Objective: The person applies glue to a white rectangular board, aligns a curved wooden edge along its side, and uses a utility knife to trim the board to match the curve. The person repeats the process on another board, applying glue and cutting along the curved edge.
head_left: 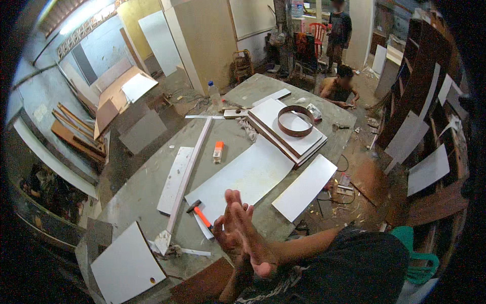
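Observation:
My left hand (pixel 226 237) and my right hand (pixel 248 236) meet at the lower centre, palms together or nearly so, with fingers stretched out and nothing visible in them. The right hand partly hides the left. Just left of them lies a hammer (pixel 201 215) with an orange handle and dark head, near a large white sheet (pixel 253 177). Farther left, a long pale strip (pixel 190 169) lies along a narrow white board (pixel 172 185). A small orange-and-clear container (pixel 218 151) stands beyond the hammer.
The worktable (pixel 136 202) holds white boards (pixel 125 263), a board stack with a brown ring (pixel 293 133) and a bottle (pixel 213 93). One person squats (pixel 331 88) beyond it; another stands (pixel 338 35) behind. Panels (pixel 428 169) lean at right, near a green chair (pixel 417 258).

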Available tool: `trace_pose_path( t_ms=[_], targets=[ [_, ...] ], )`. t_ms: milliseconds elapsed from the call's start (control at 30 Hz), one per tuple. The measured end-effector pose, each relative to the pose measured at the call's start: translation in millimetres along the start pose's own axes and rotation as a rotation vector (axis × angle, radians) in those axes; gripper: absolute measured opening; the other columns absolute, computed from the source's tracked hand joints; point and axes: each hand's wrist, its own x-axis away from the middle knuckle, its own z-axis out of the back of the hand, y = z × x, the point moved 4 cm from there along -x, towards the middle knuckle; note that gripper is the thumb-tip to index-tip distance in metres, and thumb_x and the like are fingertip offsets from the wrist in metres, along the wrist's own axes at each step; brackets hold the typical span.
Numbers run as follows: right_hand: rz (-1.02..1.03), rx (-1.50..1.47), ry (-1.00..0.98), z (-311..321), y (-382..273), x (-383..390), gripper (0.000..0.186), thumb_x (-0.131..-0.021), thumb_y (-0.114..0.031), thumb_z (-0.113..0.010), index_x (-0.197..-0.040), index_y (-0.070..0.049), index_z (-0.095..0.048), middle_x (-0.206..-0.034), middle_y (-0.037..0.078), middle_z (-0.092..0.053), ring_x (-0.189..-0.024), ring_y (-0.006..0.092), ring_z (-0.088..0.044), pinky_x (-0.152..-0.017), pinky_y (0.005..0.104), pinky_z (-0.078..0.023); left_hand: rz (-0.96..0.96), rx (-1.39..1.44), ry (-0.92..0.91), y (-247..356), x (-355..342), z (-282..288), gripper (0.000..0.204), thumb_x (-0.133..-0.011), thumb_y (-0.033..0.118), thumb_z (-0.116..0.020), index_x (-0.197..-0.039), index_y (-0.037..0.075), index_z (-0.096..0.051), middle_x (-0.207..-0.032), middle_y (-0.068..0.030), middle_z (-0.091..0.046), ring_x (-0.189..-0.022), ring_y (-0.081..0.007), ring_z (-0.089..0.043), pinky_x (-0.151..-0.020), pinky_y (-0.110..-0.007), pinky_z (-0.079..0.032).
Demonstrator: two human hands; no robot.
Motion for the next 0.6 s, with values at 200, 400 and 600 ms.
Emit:
trace_pose_path(
  t_ms=[200,400,600],
  targets=[
    [0.013,-0.015,-0.075,-9.6,2.0,17.3,0.114,-0.096,-0.076,-0.036,-0.159,0.004,0.014,-0.165,0.031,0.023,-0.153,0.0411,0.026,-0.117,0.0558,0.02,-0.223,-0.075,-0.033,26.4,-18.2,-30.3,0.088,-0.088,0.028,-0.082,-0.156,0.013,-0.028,-0.162,-0.0299,-0.026,-0.146,-0.0442,-0.038,-0.118,-0.061,-0.034],
    [-0.066,-0.195,0.155,-2.7,-6.9,4.9,0.118,-0.094,-0.079,-0.04,-0.16,0.005,0.011,-0.167,0.029,0.018,-0.155,0.0382,0.022,-0.122,0.0509,0.014,-0.09,-0.158,-0.106,6.7,-4.4,-19.6,0.094,-0.085,0.036,-0.084,-0.155,0.007,-0.029,-0.161,-0.0267,-0.03,-0.149,-0.041,-0.035,-0.122,-0.056,-0.028],
    [0.002,-0.15,0.287,19.2,-10.4,-9.4,0.131,-0.085,-0.091,-0.037,-0.16,0.007,0.007,-0.167,0.031,0.015,-0.157,0.0355,0.018,-0.123,0.0473,0.011,-0.007,-0.189,-0.139,-5.9,0.8,-18.7,0.095,-0.082,0.037,-0.087,-0.155,0.008,-0.032,-0.161,-0.0277,-0.03,-0.151,-0.0427,-0.03,-0.123,-0.056,-0.025]
  ],
)
